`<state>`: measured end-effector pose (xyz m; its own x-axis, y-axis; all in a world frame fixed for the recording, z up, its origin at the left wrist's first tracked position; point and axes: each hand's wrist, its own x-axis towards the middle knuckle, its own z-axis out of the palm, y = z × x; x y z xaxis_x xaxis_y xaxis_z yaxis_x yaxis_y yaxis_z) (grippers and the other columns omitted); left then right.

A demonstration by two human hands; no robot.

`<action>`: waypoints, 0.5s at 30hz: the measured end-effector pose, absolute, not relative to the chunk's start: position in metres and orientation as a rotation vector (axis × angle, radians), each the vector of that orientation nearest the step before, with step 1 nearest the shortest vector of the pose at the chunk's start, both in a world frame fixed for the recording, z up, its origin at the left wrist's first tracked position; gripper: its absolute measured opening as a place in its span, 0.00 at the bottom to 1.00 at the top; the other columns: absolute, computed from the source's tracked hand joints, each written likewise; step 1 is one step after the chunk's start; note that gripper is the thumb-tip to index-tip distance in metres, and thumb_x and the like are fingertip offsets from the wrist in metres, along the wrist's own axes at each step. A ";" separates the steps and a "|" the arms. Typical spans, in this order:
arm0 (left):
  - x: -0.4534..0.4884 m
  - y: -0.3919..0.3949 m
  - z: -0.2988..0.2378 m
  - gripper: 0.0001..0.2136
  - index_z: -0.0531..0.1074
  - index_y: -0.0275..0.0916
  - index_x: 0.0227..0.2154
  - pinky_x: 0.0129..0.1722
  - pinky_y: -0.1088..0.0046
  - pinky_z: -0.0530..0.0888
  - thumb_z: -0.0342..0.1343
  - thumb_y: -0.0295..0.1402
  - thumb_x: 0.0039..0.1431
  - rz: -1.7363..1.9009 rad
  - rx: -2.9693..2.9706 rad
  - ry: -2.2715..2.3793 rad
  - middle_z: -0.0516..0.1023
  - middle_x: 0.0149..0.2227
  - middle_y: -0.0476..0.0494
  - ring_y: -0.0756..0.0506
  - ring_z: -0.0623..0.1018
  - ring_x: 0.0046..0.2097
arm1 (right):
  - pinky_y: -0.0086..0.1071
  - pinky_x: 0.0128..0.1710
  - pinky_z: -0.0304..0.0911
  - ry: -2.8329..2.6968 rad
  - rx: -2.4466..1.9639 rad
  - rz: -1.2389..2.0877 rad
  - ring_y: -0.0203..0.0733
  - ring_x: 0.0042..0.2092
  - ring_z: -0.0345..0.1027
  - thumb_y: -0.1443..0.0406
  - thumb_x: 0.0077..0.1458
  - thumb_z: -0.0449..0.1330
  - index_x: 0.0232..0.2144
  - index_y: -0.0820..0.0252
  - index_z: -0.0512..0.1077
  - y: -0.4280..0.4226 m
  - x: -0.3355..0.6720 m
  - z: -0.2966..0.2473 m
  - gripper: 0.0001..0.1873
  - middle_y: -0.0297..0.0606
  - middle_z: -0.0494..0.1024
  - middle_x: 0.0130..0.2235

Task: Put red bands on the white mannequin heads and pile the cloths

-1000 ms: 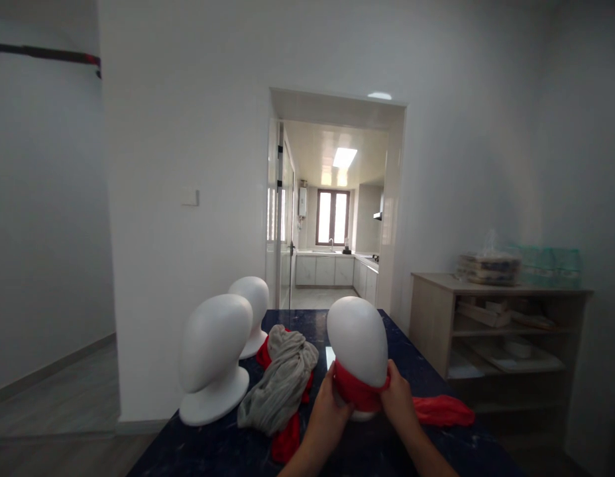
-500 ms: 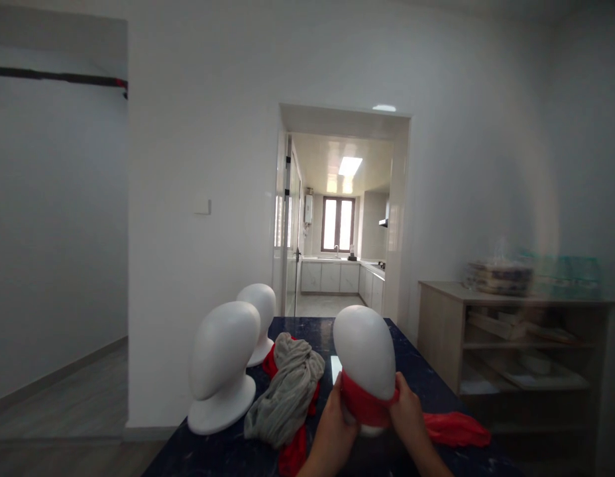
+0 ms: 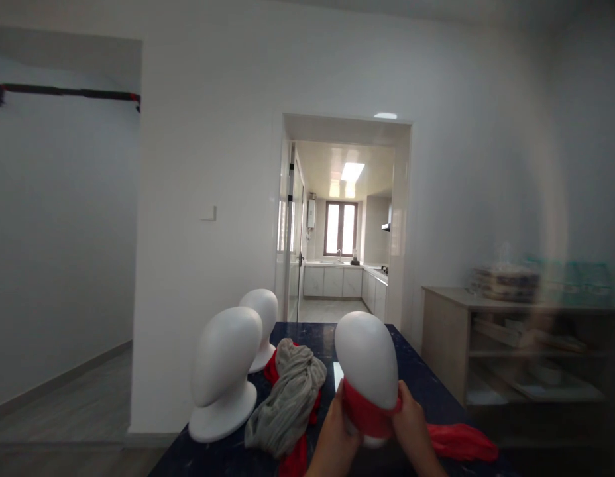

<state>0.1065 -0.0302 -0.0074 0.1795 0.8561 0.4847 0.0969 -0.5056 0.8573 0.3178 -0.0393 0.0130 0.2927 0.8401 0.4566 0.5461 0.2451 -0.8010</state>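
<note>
Left hand and right hand both grip the red scarf wrapped round the nearest foam head on the worktop. A hard tug could tip the light head over.

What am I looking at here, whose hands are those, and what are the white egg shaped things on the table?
There is no machine here. The picture comes from a camera worn on a person's head, looking forward and down, so the two bare hands at the bottom are the wearer's own. The left hand and right hand both grip a red cloth wrapped around the neck of a white mannequin head standing on a dark blue table. Two more white mannequin heads stand to the left, a nearer one and a farther one. Between them lies a bunched grey cloth on top of some red fabric, and the red cloth's loose end trails to the right. A wooden shelf unit stands beyond, blurred.
</note>
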 end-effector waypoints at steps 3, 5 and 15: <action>0.106 -0.031 -0.005 0.52 0.53 0.39 0.75 0.77 0.57 0.57 0.61 0.20 0.43 1.349 1.781 0.916 0.62 0.75 0.33 0.37 0.63 0.75 | 0.33 0.38 0.66 -1.385 -1.428 0.323 0.51 0.42 0.81 0.59 0.55 0.54 0.40 0.51 0.71 -0.044 0.314 0.019 0.11 0.44 0.87 0.43; 0.105 -0.031 -0.004 0.53 0.51 0.38 0.75 0.77 0.57 0.56 0.60 0.20 0.42 1.329 1.784 0.944 0.61 0.75 0.33 0.37 0.62 0.76 | 0.33 0.40 0.66 -1.404 -1.419 0.339 0.51 0.44 0.81 0.59 0.55 0.54 0.40 0.52 0.73 -0.048 0.313 0.026 0.12 0.45 0.87 0.45; 0.105 -0.032 -0.002 0.54 0.51 0.38 0.75 0.75 0.52 0.59 0.69 0.28 0.44 1.281 1.842 1.027 0.65 0.73 0.28 0.33 0.66 0.73 | 0.32 0.38 0.61 -1.880 -1.490 0.338 0.43 0.36 0.71 0.60 0.58 0.60 0.26 0.58 0.76 -0.114 0.356 0.078 0.12 0.35 0.80 0.31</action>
<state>0.1051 -0.0317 -0.0024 0.2113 0.8776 0.4303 0.2293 -0.4725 0.8510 0.3565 -0.1141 0.0776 -0.0900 0.9283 0.3607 0.7443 0.3033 -0.5950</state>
